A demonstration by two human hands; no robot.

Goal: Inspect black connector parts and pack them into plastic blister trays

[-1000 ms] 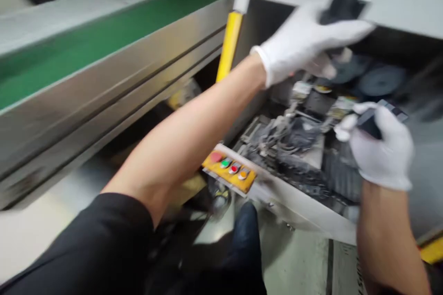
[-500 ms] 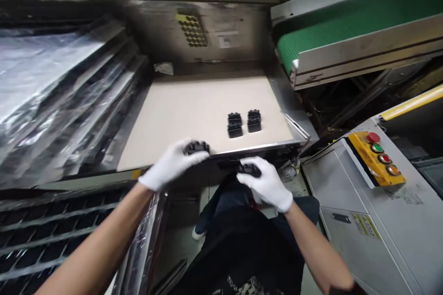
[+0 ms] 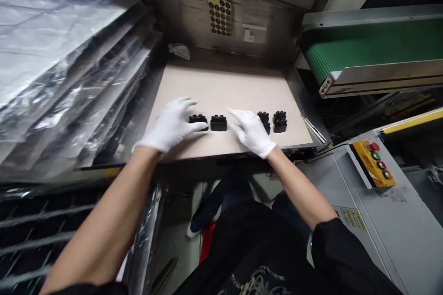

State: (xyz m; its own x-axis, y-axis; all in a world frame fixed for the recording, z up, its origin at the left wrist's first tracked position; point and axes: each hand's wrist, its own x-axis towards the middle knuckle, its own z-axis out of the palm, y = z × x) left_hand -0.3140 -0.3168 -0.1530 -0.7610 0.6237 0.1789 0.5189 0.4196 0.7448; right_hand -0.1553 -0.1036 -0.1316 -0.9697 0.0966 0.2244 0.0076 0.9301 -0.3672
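Note:
Two small black plastic blocks with knobbed tops stand side by side on the beige board. The left block is beside my white-gloved left hand, whose thumb lies across its front while the fingers spread above and behind. Just right of the other block, my gloved right hand has its fingers apart and nothing between them. That hand partly covers a pair of like blocks. Another pair stands farther right, one block behind the other.
Plastic-wrapped trays are stacked at left. A tray of dark compartments lies below them. The green conveyor is at upper right, above a grey cabinet with a yellow button box.
Both hands moved forward from the board's front edge onto it. The black blocks they held now stand on the board, and the right hand has let go. The view has shifted.

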